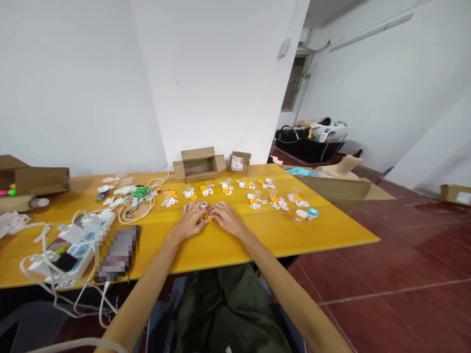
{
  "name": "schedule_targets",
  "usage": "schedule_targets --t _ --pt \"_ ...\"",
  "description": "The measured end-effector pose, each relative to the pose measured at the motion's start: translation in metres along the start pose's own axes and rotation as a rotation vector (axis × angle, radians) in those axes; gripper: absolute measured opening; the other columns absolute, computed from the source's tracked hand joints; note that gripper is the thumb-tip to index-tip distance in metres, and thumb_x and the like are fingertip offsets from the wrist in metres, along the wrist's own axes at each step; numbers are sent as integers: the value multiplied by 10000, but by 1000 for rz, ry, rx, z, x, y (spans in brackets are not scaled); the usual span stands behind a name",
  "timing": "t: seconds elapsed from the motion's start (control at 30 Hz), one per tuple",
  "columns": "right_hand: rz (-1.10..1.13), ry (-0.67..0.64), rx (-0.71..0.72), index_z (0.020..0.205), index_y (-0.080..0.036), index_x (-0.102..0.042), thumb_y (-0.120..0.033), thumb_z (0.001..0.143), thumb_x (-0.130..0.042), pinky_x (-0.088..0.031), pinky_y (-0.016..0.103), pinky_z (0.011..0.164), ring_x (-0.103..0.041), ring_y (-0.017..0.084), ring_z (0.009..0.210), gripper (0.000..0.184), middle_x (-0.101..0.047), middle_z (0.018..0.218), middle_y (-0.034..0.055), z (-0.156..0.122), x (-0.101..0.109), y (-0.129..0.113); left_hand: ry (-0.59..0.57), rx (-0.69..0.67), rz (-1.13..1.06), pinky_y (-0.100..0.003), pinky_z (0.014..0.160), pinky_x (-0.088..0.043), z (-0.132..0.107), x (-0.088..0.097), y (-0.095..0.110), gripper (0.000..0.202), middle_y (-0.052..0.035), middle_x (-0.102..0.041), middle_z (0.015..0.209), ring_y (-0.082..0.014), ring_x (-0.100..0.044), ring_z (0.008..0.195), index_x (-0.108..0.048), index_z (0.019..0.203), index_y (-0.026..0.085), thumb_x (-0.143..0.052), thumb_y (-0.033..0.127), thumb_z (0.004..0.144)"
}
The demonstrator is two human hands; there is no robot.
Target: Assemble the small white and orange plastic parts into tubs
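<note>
My left hand (191, 219) and my right hand (225, 218) meet over the near middle of the table. Their curled fingers close in on a small orange piece (208, 217) from both sides; its exact shape is mostly covered. White plastic parts (203, 206) show just beyond my left fingertips. Past my hands lie several small groups of orange discs (193, 197), white lids (250, 196), small white pieces and clear cups (187, 187). To the right stand two clear jars, one with a white lid (301, 214) and one with a turquoise lid (313, 212).
At the left lie a power strip (83, 255) with tangled white cables and a pixelated phone-like device (118, 252). An open cardboard box (200, 169) and a smaller box (240, 162) stand by the wall. Another carton (42, 180) is far left. The table's right edge borders a large carton (331, 189).
</note>
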State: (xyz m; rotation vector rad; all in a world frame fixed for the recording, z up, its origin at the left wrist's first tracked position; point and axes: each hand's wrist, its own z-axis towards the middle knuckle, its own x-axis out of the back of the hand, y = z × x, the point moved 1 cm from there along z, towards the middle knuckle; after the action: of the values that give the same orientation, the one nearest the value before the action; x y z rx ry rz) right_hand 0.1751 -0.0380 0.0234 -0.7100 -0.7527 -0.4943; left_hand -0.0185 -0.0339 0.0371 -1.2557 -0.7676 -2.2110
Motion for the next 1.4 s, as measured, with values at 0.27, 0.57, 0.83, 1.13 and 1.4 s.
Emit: schedule_targets --t 0.27,0.57,0.83,1.13,1.4 --pt "4 -2 13 888 -236 -666 -129 945 -560 -454 365 919 -590 195 1040 160 -696 1056 48 0 0 1 -7 1 -16 -503 1072 -370 0 -2 -2 214 -81 -553 1347 -304 -413 1296 -668 1082 267 -521 359 957" --pt "47 26 32 883 -244 -669 -121 932 -573 -465 369 907 -594 198 1033 163 -694 1032 41 0 -5 7 -11 8 -52 -511 1075 -359 0 -4 -4 207 -82 -550 1346 -306 -406 1292 -669 1052 258 -526 376 959" --pt "48 29 26 867 -239 -684 -105 913 -586 -477 374 909 -606 199 1013 173 -703 1025 45 0 -2 2 -10 4 -60 -498 1063 -372 0 -4 -5 198 -78 -546 1355 -299 -412 1280 -670 1036 256 -527 372 962" --pt "34 32 13 885 -235 -690 -111 914 -581 -483 375 903 -610 199 1012 168 -706 1014 51 0 -1 1 -7 -1 -54 -515 1073 -364 0 -4 -6 214 -82 -546 1362 -304 -410 1291 -669 1051 256 -518 381 964" --pt "28 32 8 854 -235 -675 -97 879 -617 -473 381 908 -609 202 1025 152 -700 1024 43 1 -4 -1 -14 15 -59 -522 1074 -362 1 -3 -5 212 -83 -547 1360 -307 -412 1293 -667 1053 259 -520 383 963"
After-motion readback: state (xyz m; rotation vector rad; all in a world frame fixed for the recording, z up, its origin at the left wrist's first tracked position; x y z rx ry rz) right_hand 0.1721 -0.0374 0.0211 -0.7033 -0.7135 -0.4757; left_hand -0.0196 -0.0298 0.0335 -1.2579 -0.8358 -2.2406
